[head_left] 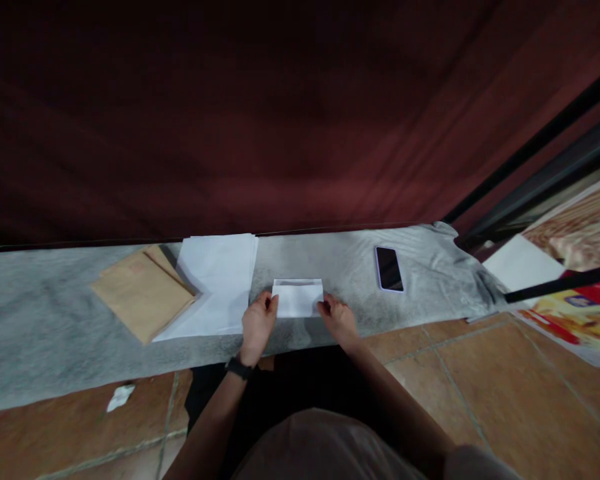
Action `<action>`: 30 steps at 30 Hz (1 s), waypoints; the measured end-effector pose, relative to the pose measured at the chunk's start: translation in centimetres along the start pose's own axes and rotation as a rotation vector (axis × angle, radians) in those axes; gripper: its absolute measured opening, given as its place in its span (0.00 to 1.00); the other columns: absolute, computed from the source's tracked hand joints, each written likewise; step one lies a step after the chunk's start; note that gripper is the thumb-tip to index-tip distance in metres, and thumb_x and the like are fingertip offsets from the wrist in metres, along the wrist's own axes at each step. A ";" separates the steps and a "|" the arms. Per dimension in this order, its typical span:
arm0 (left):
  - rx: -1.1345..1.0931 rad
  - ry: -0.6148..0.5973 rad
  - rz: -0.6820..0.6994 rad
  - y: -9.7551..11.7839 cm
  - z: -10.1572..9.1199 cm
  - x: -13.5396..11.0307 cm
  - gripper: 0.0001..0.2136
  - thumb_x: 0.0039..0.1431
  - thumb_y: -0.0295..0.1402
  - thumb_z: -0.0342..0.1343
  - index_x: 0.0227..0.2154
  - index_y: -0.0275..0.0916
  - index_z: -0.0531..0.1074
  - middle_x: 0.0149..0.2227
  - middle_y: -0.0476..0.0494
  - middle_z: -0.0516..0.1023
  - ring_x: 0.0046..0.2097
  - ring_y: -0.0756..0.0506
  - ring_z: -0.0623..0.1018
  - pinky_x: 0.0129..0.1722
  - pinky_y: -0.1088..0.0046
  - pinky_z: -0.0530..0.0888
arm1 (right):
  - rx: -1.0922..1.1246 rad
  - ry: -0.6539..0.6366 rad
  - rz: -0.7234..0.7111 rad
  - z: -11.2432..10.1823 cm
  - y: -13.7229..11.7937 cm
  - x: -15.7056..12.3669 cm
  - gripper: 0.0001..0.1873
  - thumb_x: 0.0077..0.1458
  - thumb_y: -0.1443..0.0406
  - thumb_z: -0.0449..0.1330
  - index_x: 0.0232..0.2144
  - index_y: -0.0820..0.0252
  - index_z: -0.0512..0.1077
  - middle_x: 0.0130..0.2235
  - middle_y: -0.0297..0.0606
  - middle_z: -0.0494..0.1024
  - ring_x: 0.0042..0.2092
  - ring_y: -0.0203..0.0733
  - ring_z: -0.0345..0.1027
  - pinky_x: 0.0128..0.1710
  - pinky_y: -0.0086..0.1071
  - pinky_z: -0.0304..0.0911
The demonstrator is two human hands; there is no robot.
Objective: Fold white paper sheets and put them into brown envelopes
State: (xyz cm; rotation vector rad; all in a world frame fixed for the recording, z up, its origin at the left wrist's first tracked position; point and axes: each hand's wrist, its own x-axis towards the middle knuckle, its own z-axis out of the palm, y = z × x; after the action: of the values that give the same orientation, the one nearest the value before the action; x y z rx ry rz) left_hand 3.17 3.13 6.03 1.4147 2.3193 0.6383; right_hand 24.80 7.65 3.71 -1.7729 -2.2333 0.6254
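Note:
A white sheet of paper (300,301), folded into a small rectangle, is held level just above the grey cloth. A narrow strip of its far edge shows beyond the upper fold. My left hand (259,323) pinches its left side between thumb and fingers, with a dark band on that wrist. On the opposite side, my right hand (340,321) has its thumb and fingers closed on the right edge. Left of the folded paper lies a stack of white sheets (220,280). Brown paper envelopes (143,293) rest partly over that stack.
The grey cloth (300,257) covers a long narrow surface against a dark red backdrop (300,133). To the right lies a phone (389,269) with a dark screen. Dark bars (555,143) and printed boards stand at far right. A crumpled white scrap (121,397) lies on the tiled floor.

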 end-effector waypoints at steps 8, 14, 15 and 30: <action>0.157 -0.020 -0.037 0.9 0.7 2.0 0.14 0.69 0.41 0.49 0.45 0.41 0.77 0.34 0.39 0.82 0.33 0.41 0.80 0.31 0.70 0.65 | -0.047 0.005 0.056 -0.6 -0.3 1.6 0.08 0.67 0.60 0.57 0.44 0.54 0.74 0.37 0.39 0.83 0.39 0.46 0.80 0.37 0.32 0.68; 0.205 -0.008 -0.060 1.3 1.0 2.2 0.15 0.69 0.41 0.48 0.45 0.41 0.77 0.33 0.37 0.82 0.34 0.40 0.80 0.32 0.69 0.67 | -0.083 0.077 0.039 0.2 -0.1 1.8 0.09 0.67 0.62 0.56 0.45 0.55 0.73 0.37 0.39 0.82 0.38 0.45 0.77 0.40 0.33 0.68; 0.208 -0.005 -0.056 1.3 1.0 2.2 0.15 0.69 0.41 0.48 0.45 0.41 0.77 0.33 0.38 0.82 0.34 0.40 0.80 0.32 0.70 0.67 | -0.080 0.121 0.013 0.4 -0.1 1.8 0.09 0.67 0.63 0.55 0.46 0.56 0.73 0.38 0.41 0.81 0.39 0.45 0.77 0.42 0.34 0.68; 0.220 0.014 -0.041 1.6 1.2 1.7 0.17 0.70 0.39 0.46 0.50 0.37 0.74 0.35 0.34 0.82 0.36 0.38 0.81 0.36 0.67 0.71 | -0.073 0.219 -0.334 4.3 -2.4 1.2 0.30 0.71 0.59 0.49 0.70 0.65 0.55 0.71 0.52 0.58 0.72 0.56 0.50 0.69 0.54 0.50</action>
State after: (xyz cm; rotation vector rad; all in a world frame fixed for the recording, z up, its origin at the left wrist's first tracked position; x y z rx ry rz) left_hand 4.23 5.53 5.80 1.4541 2.4848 0.3917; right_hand 20.61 7.55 0.84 -1.3721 -2.3435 0.2710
